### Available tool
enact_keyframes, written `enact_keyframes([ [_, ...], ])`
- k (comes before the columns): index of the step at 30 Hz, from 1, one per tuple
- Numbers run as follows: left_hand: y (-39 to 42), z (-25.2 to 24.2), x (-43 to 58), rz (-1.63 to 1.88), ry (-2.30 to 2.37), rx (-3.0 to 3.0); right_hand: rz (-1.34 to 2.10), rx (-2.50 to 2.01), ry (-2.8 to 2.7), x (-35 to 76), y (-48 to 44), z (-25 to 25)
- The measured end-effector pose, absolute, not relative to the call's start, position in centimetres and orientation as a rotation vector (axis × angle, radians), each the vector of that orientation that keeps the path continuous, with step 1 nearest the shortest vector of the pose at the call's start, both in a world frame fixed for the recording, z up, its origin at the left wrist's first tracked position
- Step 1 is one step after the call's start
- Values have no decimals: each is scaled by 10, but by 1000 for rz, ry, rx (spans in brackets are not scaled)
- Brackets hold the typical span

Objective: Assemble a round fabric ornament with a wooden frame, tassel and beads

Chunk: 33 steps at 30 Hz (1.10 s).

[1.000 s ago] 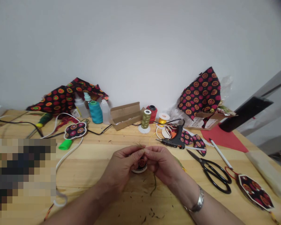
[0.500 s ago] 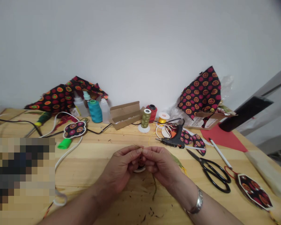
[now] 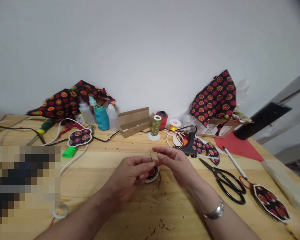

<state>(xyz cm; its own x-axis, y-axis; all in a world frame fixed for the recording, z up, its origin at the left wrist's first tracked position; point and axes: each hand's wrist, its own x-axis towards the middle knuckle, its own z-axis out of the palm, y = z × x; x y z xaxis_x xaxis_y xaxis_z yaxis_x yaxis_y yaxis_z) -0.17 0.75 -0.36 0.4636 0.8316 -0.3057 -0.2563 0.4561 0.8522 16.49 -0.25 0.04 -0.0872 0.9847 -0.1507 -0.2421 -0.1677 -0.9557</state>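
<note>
My left hand (image 3: 137, 171) is closed in a pinch on the frayed end of a thin olive-green cord (image 3: 151, 156), whose fine strands fan out above the fingertips. Just under those fingers lies a small dark patterned piece with a white rim (image 3: 153, 174), partly hidden by the hand. A length of the cord hangs down at its right side. My right hand (image 3: 171, 163), with a silver bracelet at the wrist, is beside the strands. Its index finger and thumb are apart, and its fingertips come close to the left thumb; whether they touch is unclear.
Black-handled scissors (image 3: 227, 183) lie to the right, beside a white pen (image 3: 235, 163) and an octagonal patterned piece (image 3: 271, 203). A black glue gun (image 3: 190, 146) lies behind my right hand. Thread spools (image 3: 155, 126), bottles and an open cardboard box (image 3: 135, 123) line the wall.
My right hand has parted its pinch from my left fingertips, with its fingers spreading upward. Loose strands now show above the left pinch, and more of the rimmed piece is visible.
</note>
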Motion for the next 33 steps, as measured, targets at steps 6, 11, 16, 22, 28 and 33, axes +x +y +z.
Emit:
enact_keyframes([
  [6,5,1,0,532,779,883,1654,-1006,-1275,175,-4,4],
  [11,5,1,0,428,695,896,1781,-929,-1330,177,-5,7],
  [16,4,0,-3,392,725,911,1757,-887,-1318,177,-5,5],
  [22,5,-1,-2,495,766,857,1577,-971,-1280,171,-6,8],
  [28,6,1,0,596,852,911,1345,-1054,-1222,163,-6,0],
  [33,6,2,1,668,881,952,1325,-1099,-1118,157,-5,-2],
])
